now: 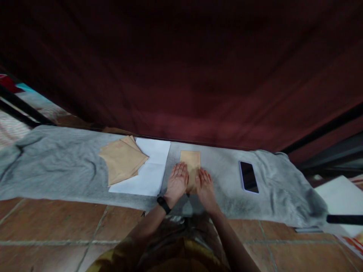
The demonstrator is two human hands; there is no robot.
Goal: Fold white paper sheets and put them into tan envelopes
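Paper rectangle [191,159] lies under left hand [177,183] and right hand [205,189], each grip flat, 1 per long side.

Small brown piece [190,159]: looked like plain kraft paper, matt and pretty smooth
Brown stack [122,160]: same sort of papery stuff, matt, a bit creased
White sheet [155,170]: paper too, no shine really, mostly smooth
Grey cover [68,162]: soft-looking cloth, kinda fuzzy and rumpled
Phone [249,177]: slick, glossy dark screen, smooth lilac edge, probably plastic
Hanging backdrop [181,83]: dark red fabric, fairly matt
Floor [56,223]: terracotta-looking tiles, slight sheen, rougher grout lines
Wristband [163,205]: black, rubbery or plastic-looking, couldn't tell which
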